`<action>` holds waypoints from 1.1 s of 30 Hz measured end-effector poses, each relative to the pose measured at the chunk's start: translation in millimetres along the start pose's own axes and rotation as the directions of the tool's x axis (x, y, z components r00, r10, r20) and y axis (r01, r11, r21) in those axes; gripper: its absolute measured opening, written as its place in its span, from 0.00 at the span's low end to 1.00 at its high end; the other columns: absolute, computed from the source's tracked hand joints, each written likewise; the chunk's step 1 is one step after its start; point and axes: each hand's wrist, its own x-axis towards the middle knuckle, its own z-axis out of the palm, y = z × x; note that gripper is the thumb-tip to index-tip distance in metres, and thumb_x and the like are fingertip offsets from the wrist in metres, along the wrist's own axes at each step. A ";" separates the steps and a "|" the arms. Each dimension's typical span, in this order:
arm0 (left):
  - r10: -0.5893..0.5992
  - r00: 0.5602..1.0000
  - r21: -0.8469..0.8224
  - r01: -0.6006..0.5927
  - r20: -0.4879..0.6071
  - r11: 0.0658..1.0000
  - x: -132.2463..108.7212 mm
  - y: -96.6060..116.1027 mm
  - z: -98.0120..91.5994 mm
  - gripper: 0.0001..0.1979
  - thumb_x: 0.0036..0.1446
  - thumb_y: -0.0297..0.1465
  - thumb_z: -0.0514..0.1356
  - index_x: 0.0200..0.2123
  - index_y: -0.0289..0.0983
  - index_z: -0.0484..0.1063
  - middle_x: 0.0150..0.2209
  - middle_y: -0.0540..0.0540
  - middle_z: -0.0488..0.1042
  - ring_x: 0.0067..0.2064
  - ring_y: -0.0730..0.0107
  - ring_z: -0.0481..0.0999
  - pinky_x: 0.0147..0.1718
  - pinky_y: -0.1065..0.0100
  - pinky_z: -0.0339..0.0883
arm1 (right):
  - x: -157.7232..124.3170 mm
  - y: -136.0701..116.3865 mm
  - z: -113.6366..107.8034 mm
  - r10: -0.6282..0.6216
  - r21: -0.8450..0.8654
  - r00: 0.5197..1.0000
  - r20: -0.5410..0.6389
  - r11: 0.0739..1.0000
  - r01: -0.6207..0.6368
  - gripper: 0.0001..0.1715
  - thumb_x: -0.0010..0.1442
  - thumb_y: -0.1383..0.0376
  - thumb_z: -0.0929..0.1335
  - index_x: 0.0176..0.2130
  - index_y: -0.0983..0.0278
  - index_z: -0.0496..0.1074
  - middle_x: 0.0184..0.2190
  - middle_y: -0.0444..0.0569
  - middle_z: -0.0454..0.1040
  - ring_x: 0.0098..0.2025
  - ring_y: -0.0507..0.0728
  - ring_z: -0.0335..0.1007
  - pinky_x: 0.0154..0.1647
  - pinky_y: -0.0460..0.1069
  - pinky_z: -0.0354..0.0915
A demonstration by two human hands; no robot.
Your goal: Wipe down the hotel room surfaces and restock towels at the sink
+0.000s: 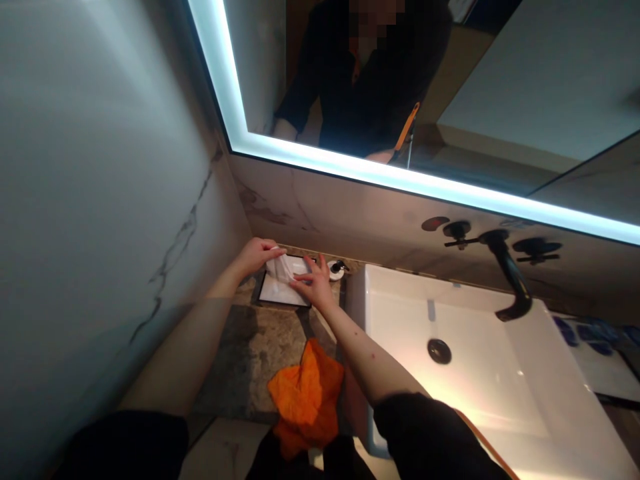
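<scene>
Left hand (256,255) pinches one white tissue (280,267); right hand (315,283), fingers spread, presses one tissue box (277,291).

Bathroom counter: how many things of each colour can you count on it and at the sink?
White: 3, the tissue pinched in the left hand, the tray under the right hand, the sink
Orange: 1, the cloth
Black: 2, the tap, the drain
Total: 6
</scene>
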 end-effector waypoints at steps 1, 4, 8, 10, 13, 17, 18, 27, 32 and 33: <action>-0.021 1.000 0.004 0.021 -0.007 1.000 2.2 0.4 0.7 0.27 0.45 0.54 0.62 0.20 0.33 0.73 0.23 0.47 0.69 0.28 0.70 0.64 0.28 0.68 0.53 | 2.0 0.4 0.6 0.003 0.005 1.000 0.009 1.000 -0.003 0.13 0.50 0.55 0.79 0.37 0.57 0.83 0.64 0.52 0.65 0.73 0.73 0.35 0.68 0.74 0.39; -0.082 0.990 -0.056 0.077 -0.112 0.995 0.1 4.4 2.1 0.27 0.43 0.55 0.63 0.23 0.33 0.74 0.23 0.48 0.69 0.27 0.70 0.64 0.28 0.68 0.55 | 5.6 -0.5 3.5 0.032 -0.022 0.999 0.018 0.999 -0.031 0.15 0.48 0.56 0.80 0.37 0.58 0.83 0.66 0.52 0.63 0.73 0.75 0.33 0.68 0.75 0.37; -0.090 0.857 -0.152 0.014 -0.507 0.988 -24.6 8.1 4.6 0.25 0.49 0.51 0.61 0.33 0.33 0.75 0.32 0.44 0.75 0.36 0.64 0.71 0.38 0.66 0.65 | 3.8 -1.6 5.9 0.034 -0.023 0.998 -0.050 0.999 -0.035 0.20 0.48 0.58 0.80 0.41 0.59 0.81 0.65 0.55 0.63 0.73 0.74 0.34 0.69 0.73 0.38; -0.103 0.829 -0.168 0.011 -0.550 0.986 -36.7 5.7 8.5 0.27 0.46 0.50 0.64 0.40 0.33 0.75 0.38 0.42 0.76 0.40 0.62 0.73 0.44 0.63 0.67 | -0.1 -1.0 4.7 0.019 -0.005 0.991 -0.132 1.000 -0.020 0.28 0.47 0.58 0.80 0.47 0.61 0.78 0.64 0.58 0.63 0.73 0.72 0.36 0.70 0.70 0.42; -0.101 0.908 -0.181 0.028 -0.407 0.983 -41.8 0.2 17.3 0.37 0.37 0.46 0.70 0.49 0.34 0.73 0.46 0.39 0.76 0.47 0.57 0.74 0.50 0.58 0.67 | -8.6 -0.5 1.1 -0.008 0.004 0.972 -0.233 1.000 0.009 0.22 0.50 0.58 0.78 0.44 0.62 0.77 0.61 0.58 0.66 0.72 0.68 0.42 0.70 0.66 0.45; -0.044 0.950 -0.150 -0.004 -0.310 0.989 -33.7 -2.2 23.8 0.20 0.42 0.46 0.66 0.31 0.34 0.77 0.42 0.39 0.78 0.46 0.56 0.75 0.52 0.57 0.66 | -16.7 -0.6 -2.1 -0.037 -0.060 0.959 -0.280 0.998 0.021 0.07 0.56 0.59 0.75 0.34 0.59 0.80 0.57 0.53 0.69 0.69 0.68 0.46 0.69 0.67 0.49; -0.051 0.949 -0.172 -0.003 -0.310 0.985 -32.6 -2.1 23.3 0.19 0.43 0.46 0.66 0.27 0.34 0.77 0.40 0.40 0.79 0.45 0.56 0.76 0.51 0.58 0.67 | -17.1 -0.4 -2.2 -0.047 -0.077 0.962 -0.270 0.997 0.027 0.06 0.56 0.59 0.76 0.34 0.59 0.80 0.57 0.53 0.69 0.69 0.68 0.46 0.68 0.67 0.49; -0.074 0.949 -0.306 -0.025 -0.308 0.952 -41.4 -3.8 6.2 0.18 0.40 0.44 0.70 0.24 0.35 0.77 0.39 0.41 0.78 0.43 0.58 0.75 0.48 0.60 0.67 | 2.6 4.7 2.8 -0.024 -0.010 0.997 -0.071 1.000 0.023 0.11 0.51 0.60 0.78 0.37 0.58 0.83 0.61 0.52 0.68 0.71 0.71 0.41 0.70 0.68 0.44; -0.057 0.953 -0.276 -0.029 -0.298 0.961 -33.8 -3.3 5.4 0.17 0.42 0.43 0.69 0.25 0.34 0.77 0.38 0.41 0.77 0.43 0.59 0.75 0.51 0.59 0.66 | 6.6 11.0 -3.1 -0.059 0.089 0.997 0.042 0.995 0.055 0.08 0.49 0.61 0.79 0.32 0.60 0.82 0.58 0.51 0.72 0.70 0.68 0.46 0.70 0.65 0.47; -0.054 0.954 -0.272 -0.029 -0.294 0.962 -30.4 -3.7 6.0 0.17 0.41 0.43 0.69 0.25 0.34 0.76 0.38 0.41 0.77 0.43 0.58 0.75 0.51 0.58 0.66 | 6.1 10.8 -3.1 -0.059 0.078 0.998 0.026 0.995 0.057 0.12 0.47 0.61 0.80 0.34 0.60 0.82 0.58 0.52 0.72 0.70 0.68 0.46 0.70 0.65 0.47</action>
